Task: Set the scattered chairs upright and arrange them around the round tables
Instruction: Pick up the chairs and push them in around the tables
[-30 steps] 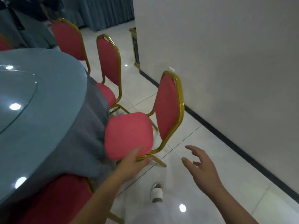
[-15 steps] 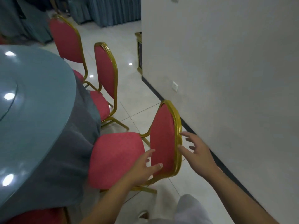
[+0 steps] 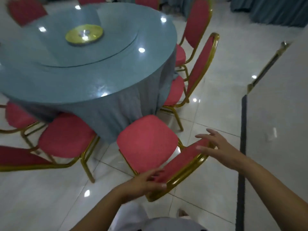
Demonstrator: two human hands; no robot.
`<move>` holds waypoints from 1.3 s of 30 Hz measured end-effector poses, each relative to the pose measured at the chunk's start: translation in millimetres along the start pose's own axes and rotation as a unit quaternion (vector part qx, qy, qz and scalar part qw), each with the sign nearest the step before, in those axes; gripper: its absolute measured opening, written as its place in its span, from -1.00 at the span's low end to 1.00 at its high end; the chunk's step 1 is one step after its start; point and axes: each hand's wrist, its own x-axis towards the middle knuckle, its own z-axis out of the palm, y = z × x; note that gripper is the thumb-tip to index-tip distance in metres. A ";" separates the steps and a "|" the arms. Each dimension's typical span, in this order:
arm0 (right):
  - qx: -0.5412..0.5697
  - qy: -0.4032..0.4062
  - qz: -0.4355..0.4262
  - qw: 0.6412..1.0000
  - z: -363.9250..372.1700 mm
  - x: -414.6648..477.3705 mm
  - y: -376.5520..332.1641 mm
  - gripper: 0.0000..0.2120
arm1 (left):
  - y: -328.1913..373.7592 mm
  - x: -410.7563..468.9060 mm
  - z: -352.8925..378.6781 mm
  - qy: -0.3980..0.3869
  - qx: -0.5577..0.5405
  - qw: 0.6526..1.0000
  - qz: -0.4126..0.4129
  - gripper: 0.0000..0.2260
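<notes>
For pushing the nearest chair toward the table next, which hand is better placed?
Left, probably. The left hand touches the near end of the backrest of the chair, fingers on its red pad. The right hand hangs open with spread fingers by the far end, contact unclear.

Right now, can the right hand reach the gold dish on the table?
Probably not: the right hand is at the nearest chair, with much table between it and the gold dish.
</notes>
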 end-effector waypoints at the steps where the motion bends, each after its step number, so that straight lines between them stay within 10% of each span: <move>1: -0.022 -0.047 -0.018 0.998 -5.6 -1.0 11.8 -0.32 | -8.5 -2.4 14.7 -0.003 -0.001 1.000 -0.002 -0.29; 4: -0.125 -0.102 -0.078 0.984 -11.6 0.5 45.7 -0.15 | -23.5 -6.9 52.7 0.095 0.050 0.993 0.043 -0.17; 11: -0.139 0.098 -0.148 0.974 43.3 13.2 70.0 -0.21 | -33.6 7.0 101.8 0.386 0.113 0.914 0.059 -0.41; 29: -0.157 0.172 -0.186 0.955 110.9 96.9 -33.1 -0.43 | -54.7 -4.7 -59.4 0.423 0.111 0.898 0.055 -0.53; 34: -0.246 0.244 -0.261 0.901 123.9 128.9 -76.9 -0.38 | -49.1 -4.7 -125.0 0.386 0.112 0.912 0.084 -0.58; 39: -0.206 0.147 -0.087 0.963 119.6 142.8 -82.7 -0.39 | -56.7 6.8 -151.6 0.365 0.135 0.914 0.114 -0.59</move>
